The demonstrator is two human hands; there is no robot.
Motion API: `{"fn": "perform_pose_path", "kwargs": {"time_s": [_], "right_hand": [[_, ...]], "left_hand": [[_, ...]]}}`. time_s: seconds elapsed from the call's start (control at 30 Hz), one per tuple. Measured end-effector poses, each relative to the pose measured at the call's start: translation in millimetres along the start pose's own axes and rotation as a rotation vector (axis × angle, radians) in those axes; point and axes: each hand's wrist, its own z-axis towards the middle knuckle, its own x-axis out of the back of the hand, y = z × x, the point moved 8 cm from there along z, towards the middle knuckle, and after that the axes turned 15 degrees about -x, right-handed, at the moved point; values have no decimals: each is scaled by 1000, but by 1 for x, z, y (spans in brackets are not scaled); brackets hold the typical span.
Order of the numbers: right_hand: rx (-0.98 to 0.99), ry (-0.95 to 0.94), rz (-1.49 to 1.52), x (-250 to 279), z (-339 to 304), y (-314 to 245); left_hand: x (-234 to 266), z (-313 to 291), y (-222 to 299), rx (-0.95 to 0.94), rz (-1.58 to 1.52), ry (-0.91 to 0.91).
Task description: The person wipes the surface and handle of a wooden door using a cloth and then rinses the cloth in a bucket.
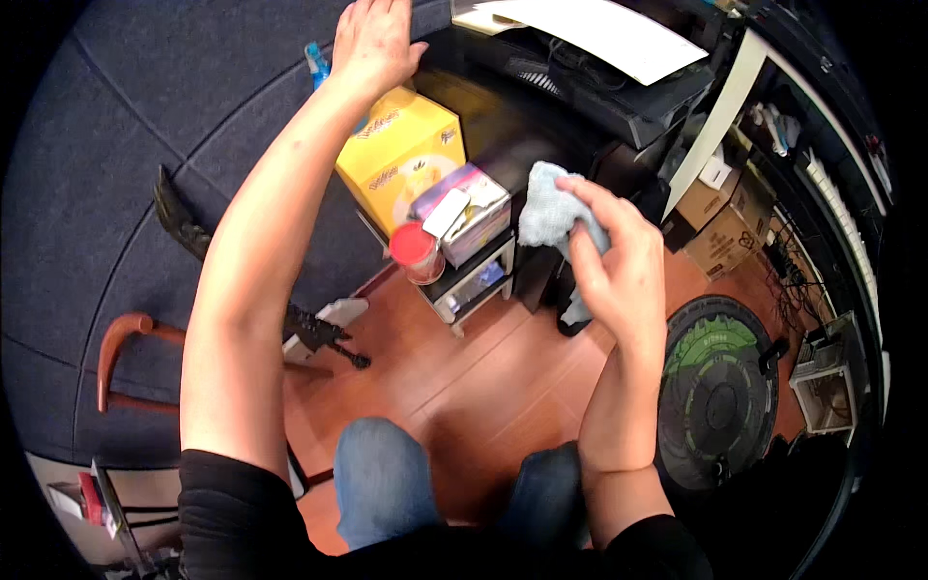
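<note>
A crumpled pale blue cloth (551,213) is held in the right hand (619,261), just right of the centre of the frame. It is pinched between the thumb and the bent fingers (604,205), which are closed on it; part of it is bunched to the left of the thumb, and another part is seen hanging below the hand. The left hand (375,46) is stretched to the top of the frame, beside a dark glossy surface (474,101). Its thumb is held out to the right, but its fingertips are cut off by the edge, so whether anything is gripped there cannot be told.

Below the left hand, a yellow box (404,159) is seen on a small shelf unit (483,300), partly covered by the left forearm. Beside it are placed a purple and white box (483,227) and a red-lidded jar (416,246). A blue object (316,60), mostly hidden, is glimpsed at the upper left of the forearm.

At the upper right, a curved white panel (599,39) is seen, with cardboard boxes (730,222) below it towards the right edge. A round black and green object (720,396) is set on the reddish floor (474,387) at the lower right.
</note>
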Motion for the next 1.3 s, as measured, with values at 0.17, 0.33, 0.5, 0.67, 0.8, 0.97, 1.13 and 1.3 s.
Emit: {"fn": "perform_pose_path", "kwargs": {"time_s": [0.17, 0.33, 0.5, 0.67, 0.8, 0.97, 1.13, 1.3], "right_hand": [[-102, -98, -120, -27, 5, 24], [-53, -145, -159, -62, 5, 30], [-103, -166, -162, -65, 3, 33], [-142, -194, -162, -69, 1, 32], [-121, -191, -195, -78, 0, 38], [-72, -236, -216, -98, -3, 42], [-101, -227, -228, -97, -3, 39], [-92, -251, -220, -96, -7, 31]], "left_hand": [[69, -85, 65, 313, -393, 102], [63, -237, 120, 927, -523, -43], [20, -270, 161, 1038, -675, -280], [4, -282, 173, 1114, -729, -258], [6, -281, 173, 1076, -700, -200], [25, -266, 174, 980, -603, -211], [44, -204, 157, 689, -484, -112], [5, -180, 157, 603, -510, -410]]}}
